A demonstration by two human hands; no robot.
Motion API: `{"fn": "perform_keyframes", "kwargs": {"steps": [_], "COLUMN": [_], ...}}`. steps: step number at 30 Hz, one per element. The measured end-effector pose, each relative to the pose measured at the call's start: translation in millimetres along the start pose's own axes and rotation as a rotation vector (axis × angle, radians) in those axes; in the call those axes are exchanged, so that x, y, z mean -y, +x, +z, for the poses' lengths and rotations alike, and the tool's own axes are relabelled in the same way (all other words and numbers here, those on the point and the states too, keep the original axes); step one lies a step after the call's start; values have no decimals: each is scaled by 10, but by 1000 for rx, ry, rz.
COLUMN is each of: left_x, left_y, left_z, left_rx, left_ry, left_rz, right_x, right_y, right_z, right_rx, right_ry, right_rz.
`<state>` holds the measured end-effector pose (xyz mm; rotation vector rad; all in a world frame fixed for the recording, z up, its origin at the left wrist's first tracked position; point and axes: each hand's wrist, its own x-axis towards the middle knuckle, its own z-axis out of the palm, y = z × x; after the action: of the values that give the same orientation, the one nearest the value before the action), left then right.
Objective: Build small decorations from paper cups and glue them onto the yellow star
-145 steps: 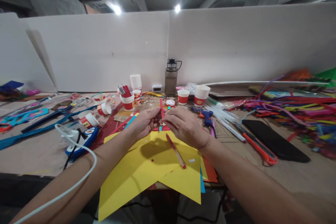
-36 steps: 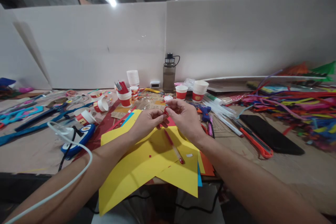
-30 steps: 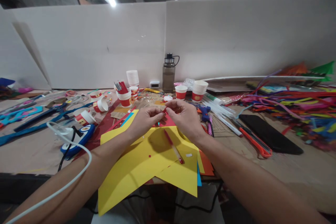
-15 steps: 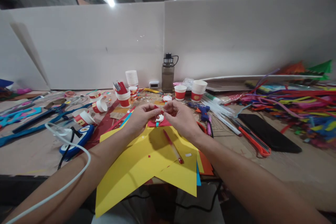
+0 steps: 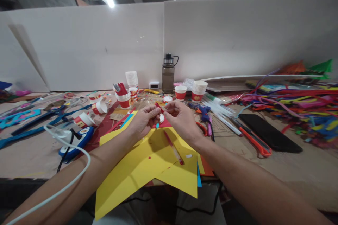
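Note:
Between my two hands is a small red strip that looks like paper (image 5: 159,107). My left hand (image 5: 146,119) pinches one side of it, and my right hand (image 5: 177,116) pinches the other. Just below the fingertips, a white disc (image 5: 161,118) with a blue tab (image 5: 157,125) lies over a red piece of paper (image 5: 166,123). Under my wrists spreads yellow paper (image 5: 132,168) with a notched front edge. A red pen (image 5: 174,149) rests on it, beside small red and white scraps.
Paper cups (image 5: 181,93) and a water bottle (image 5: 168,74) stand behind my hands. On the right are a glue gun (image 5: 204,112), a utility knife (image 5: 255,140), a black phone (image 5: 269,133) and colourful pipe cleaners (image 5: 290,102). A white cable (image 5: 87,163) crosses my left forearm.
The red strip shows more clearly between my fingertips, tilted upward. My hands have shifted only slightly, and the things on the table stay where they were.

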<state>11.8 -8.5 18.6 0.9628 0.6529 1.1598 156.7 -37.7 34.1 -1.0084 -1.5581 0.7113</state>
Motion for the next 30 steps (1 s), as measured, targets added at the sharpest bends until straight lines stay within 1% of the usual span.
{"fn": "perform_keyframes", "kwargs": {"steps": [3,5,8,10,12,14,15,17,18,20,22,24,26,28,30], "left_x": [0,-7,-34,-56,-71,-77,-76,-72,-69,-63,-56,-51,-47,-48,-57], "left_y": [11,22,36,40,42,44,46,53,58,69,81,93,104,112,115], "left_z": [-1,-17,-49,-69,-87,-104,-112,-129,-136,-150,-162,-175,-192,-213,-231], "left_rx": [-18,-32,-49,-43,-24,-12,-12,-18,-21,-27,-42,-54,-45,-26,-14], "left_ry": [-12,-11,10,38,65,91,103,128,136,131,109,88,81,85,93], "left_rz": [9,21,42,42,38,38,40,43,42,36,14,-15,-30,-30,-27], "right_x": [-16,-20,-18,-20,-30,-44,-50,-55,-54,-45,-36,-44,-77,-122,-155], "right_y": [4,38,117,148,130,65,22,-63,-96,-136,-143,-133,-121,-111,-102], "right_z": [9,-30,-198,-366,-533,-656,-691,-706,-690,-636,-584,-564,-583,-630,-679], "right_rx": [28,68,102,104,108,189,254,391,451,521,533,508,463,391,279], "right_ry": [-9,-77,-317,-479,-699,-967,-1078,-1206,-1232,-1262,-1285,-1278,-1225,-1165,-1077], "right_rz": [-18,-40,-51,-47,-27,37,92,168,195,215,224,250,289,309,296]}}
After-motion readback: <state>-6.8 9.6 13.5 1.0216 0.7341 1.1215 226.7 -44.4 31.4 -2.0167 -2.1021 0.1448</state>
